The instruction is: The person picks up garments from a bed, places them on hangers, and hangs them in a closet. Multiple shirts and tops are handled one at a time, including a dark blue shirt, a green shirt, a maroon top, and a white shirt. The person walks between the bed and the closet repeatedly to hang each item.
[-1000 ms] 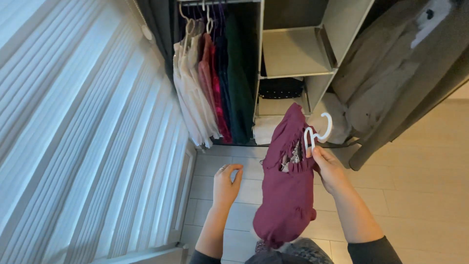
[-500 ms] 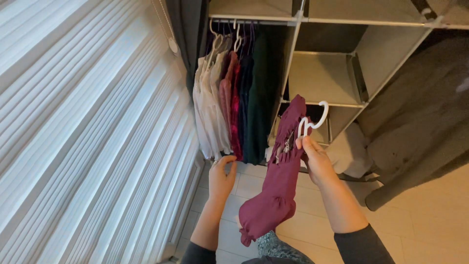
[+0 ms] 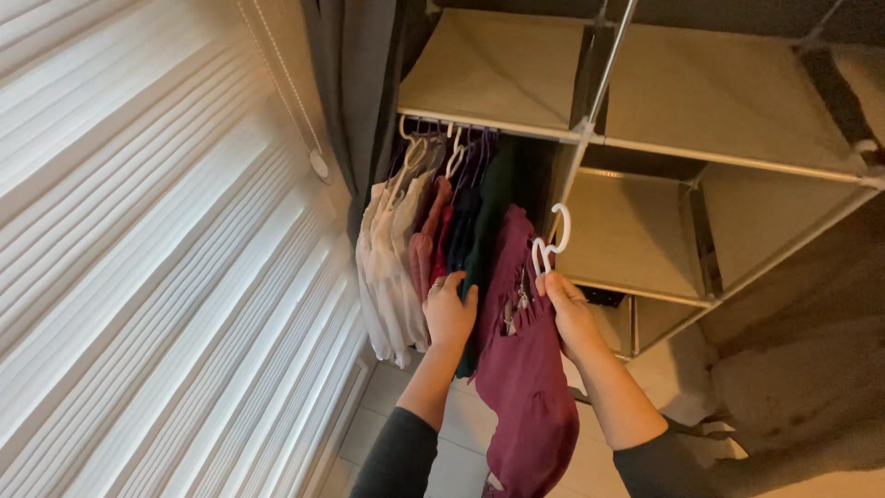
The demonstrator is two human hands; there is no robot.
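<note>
Right hand is closed around the white hanger carrying a maroon garment. Left hand, fingers curled, presses against the hanging clothes.

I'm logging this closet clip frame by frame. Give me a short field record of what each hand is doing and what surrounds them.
left hand: pressed against the hanging clothes, on the dark green garment
right hand: grips the white hanger at its neck
held item: maroon garment on that hanger, draping down between the arms
rail: not reached; hanger hook is free, below the rail
storage: beige fabric shelves to the right
window side: white blinds at left
</note>
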